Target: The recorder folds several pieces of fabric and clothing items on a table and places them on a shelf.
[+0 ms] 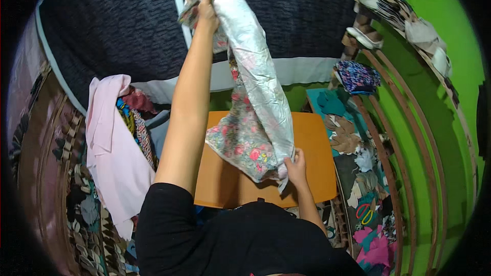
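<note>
A long floral cloth (250, 148), grey with pink and red flowers and a pale, whitish reverse side, is stretched between my two hands. High up, with the arm reaching far forward, my left hand (207, 13) grips its upper end. Lower and to the right, my right hand (296, 166) pinches the bottom corner between thumb and fingers. The cloth is partly folded over lengthwise, the pale side facing up along its right part. It hangs above an orange tabletop (312, 148); whether its lower edge touches the top I cannot tell.
A pink cloth (112, 148) drapes over patterned fabrics at left. On the right, a bench holds fabric scraps (342, 133) and scissors (365, 213) with red and yellow handles. Wooden rack rails (409, 122) line the green wall; a folded patterned cloth (358, 76) lies there. Dark curtain (128, 25) behind.
</note>
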A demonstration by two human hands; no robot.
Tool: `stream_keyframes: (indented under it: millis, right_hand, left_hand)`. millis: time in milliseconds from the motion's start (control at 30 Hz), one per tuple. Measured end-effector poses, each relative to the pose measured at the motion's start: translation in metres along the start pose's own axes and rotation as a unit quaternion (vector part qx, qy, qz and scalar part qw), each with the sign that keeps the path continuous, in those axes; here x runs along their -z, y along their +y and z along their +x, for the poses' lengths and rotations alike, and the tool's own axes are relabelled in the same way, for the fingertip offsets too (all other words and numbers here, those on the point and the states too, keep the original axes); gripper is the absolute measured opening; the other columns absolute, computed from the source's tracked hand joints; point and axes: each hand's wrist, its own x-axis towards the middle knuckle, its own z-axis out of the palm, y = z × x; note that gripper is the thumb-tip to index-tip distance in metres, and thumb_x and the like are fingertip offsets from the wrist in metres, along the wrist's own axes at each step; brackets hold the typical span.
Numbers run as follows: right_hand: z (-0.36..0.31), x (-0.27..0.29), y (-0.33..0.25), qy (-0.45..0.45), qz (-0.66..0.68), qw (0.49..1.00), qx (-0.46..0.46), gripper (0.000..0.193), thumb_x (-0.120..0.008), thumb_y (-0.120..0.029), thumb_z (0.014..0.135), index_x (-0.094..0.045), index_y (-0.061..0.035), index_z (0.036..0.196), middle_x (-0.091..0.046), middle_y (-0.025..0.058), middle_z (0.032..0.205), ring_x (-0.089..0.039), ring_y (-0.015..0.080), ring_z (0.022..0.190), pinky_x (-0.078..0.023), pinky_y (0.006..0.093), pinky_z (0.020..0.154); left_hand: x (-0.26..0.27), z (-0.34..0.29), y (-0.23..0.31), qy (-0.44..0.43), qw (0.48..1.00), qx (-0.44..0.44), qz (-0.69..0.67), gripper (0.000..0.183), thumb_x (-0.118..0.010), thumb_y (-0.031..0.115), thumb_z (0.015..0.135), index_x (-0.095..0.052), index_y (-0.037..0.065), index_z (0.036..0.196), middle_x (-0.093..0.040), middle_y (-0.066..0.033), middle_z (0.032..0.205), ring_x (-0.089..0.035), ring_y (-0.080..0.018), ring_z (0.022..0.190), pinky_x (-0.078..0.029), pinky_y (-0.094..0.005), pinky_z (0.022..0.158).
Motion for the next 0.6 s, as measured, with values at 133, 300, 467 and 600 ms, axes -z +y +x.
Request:
stream_keyframes:
  millis: [133, 300, 467, 600]
  right_hand:
    - [0.002, 0.039, -0.041, 0.086, -0.03, 0.996, 0.015, 0.014, -0.046, -0.004, 0.078, -0.049, 0.0045, 0.088, -0.055, 0.0091, 0.073, -0.054, 0.0179, 0.071, -0.042, 0.0301, 0.064]
    - [0.01, 0.044, -0.019, -0.081, -0.172, 0.981, 0.048, 0.02, -0.05, -0.006, 0.076, -0.054, 0.005, 0.093, -0.059, 0.0107, 0.078, -0.053, 0.013, 0.073, -0.042, 0.0267, 0.066]
    - [0.01, 0.024, -0.039, -0.328, -0.258, 0.908, -0.027, 0.023, -0.049, -0.012, 0.075, -0.053, 0.0032, 0.092, -0.056, 0.0231, 0.083, -0.055, 0.0354, 0.077, -0.043, 0.0344, 0.068]
    - [-0.006, 0.013, 0.001, -0.393, -0.285, 0.874, -0.024, 0.032, -0.052, -0.015, 0.075, -0.048, -0.0007, 0.103, -0.056, 0.0243, 0.084, -0.054, 0.0371, 0.077, -0.042, 0.038, 0.068]
  left_hand:
    - [0.059, -0.041, -0.081, 0.11, 0.966, 0.234, -0.006, 0.06, -0.045, 0.047, 0.075, -0.04, 0.003, 0.116, -0.049, -0.0131, 0.111, -0.048, -0.0294, 0.1, -0.036, -0.044, 0.088]
    - [0.197, -0.191, -0.166, 0.135, 0.833, 0.496, 0.205, 0.071, -0.035, 0.06, 0.074, -0.032, 0.014, 0.127, -0.037, -0.0107, 0.127, -0.033, -0.0293, 0.117, -0.019, -0.0554, 0.094]
    - [0.146, -0.357, -0.192, 0.107, 0.799, 0.592, 0.024, 0.065, -0.047, 0.052, 0.074, -0.037, 0.011, 0.122, -0.046, -0.0088, 0.118, -0.045, -0.0228, 0.106, -0.036, -0.0404, 0.089]
    - [0.13, -0.422, -0.183, 0.17, 0.778, 0.599, 0.083, 0.045, -0.051, 0.032, 0.08, -0.043, 0.004, 0.115, -0.05, -0.0108, 0.111, -0.05, -0.0233, 0.097, -0.041, -0.0367, 0.085]
